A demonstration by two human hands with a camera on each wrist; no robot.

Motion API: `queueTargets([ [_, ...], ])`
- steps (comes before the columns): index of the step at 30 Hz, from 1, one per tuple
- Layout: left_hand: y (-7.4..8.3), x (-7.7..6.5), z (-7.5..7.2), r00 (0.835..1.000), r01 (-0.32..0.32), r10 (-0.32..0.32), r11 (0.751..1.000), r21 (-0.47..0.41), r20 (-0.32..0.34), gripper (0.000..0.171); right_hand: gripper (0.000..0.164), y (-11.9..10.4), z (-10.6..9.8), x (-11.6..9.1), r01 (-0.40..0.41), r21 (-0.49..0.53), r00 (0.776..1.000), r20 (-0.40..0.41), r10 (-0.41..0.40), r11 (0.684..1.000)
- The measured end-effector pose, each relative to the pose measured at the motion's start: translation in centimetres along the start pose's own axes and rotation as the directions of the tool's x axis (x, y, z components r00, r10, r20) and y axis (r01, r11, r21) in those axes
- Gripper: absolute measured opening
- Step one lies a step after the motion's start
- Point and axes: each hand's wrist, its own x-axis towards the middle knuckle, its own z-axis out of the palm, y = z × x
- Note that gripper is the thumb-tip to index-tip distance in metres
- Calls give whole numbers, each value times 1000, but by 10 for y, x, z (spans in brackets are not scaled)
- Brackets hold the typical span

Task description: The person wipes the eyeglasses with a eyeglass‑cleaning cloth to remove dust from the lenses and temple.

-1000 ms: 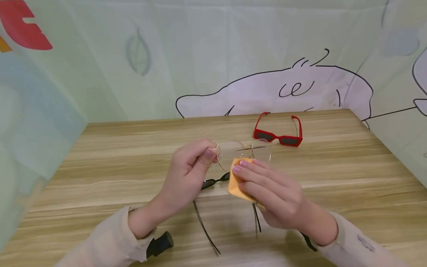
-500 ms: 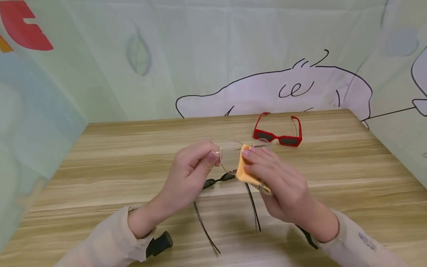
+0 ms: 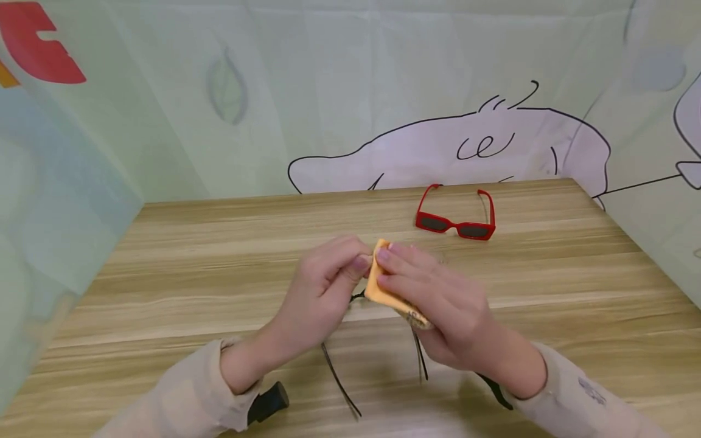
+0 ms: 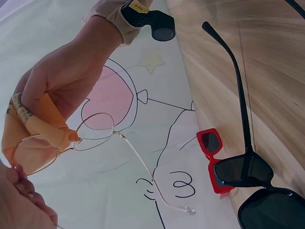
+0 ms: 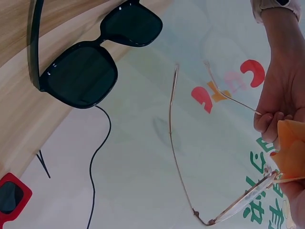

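Observation:
A pair of thin gold-rimmed glasses (image 4: 95,147) is held up above the table, its temples unfolded. My left hand (image 3: 327,286) pinches it at one end of the frame, by the hinge. In my right hand (image 3: 451,310) is a folded orange cleaning cloth (image 3: 391,295), wrapped over the lens nearest the left hand. From the left wrist view, the cloth shows behind that lens while the other lens and its temple (image 4: 151,174) stick out free. Head-on, the two hands meet and hide most of the glasses.
Black sunglasses (image 5: 81,74) lie on the wooden table (image 3: 219,243) under the hands, largely covered in the head view. Farther back rest red-framed sunglasses (image 3: 454,228) with temples spread. A printed backdrop (image 3: 328,91) rises behind the table.
The right hand with the cloth first shifted right toward the bridge, then came back left against the left hand, covering the near lens. The left hand moved slightly right.

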Motion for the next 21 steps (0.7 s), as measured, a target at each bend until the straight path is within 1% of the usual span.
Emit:
queueTargets([
  [6,-1,-1,-2,999,40,-41,999,-25,-6,22,21,0,-1,-6,92,24,995,34,-93,995],
  [9,-1,-1,-3,998,58,-59,997,-51,-10,22,21,0,-3,-8,113,37,992,54,-115,993],
  [12,-2,-1,-5,998,61,-62,996,-60,-22,22,22,0,-4,-9,124,37,990,68,-126,992],
  [17,-2,-2,-10,998,57,-59,997,-46,-38,22,20,0,-5,-14,119,-10,991,67,-118,993],
  [21,-2,-3,-13,996,65,-67,997,-38,-56,22,17,0,-7,-21,50,-64,997,63,-46,997],
])
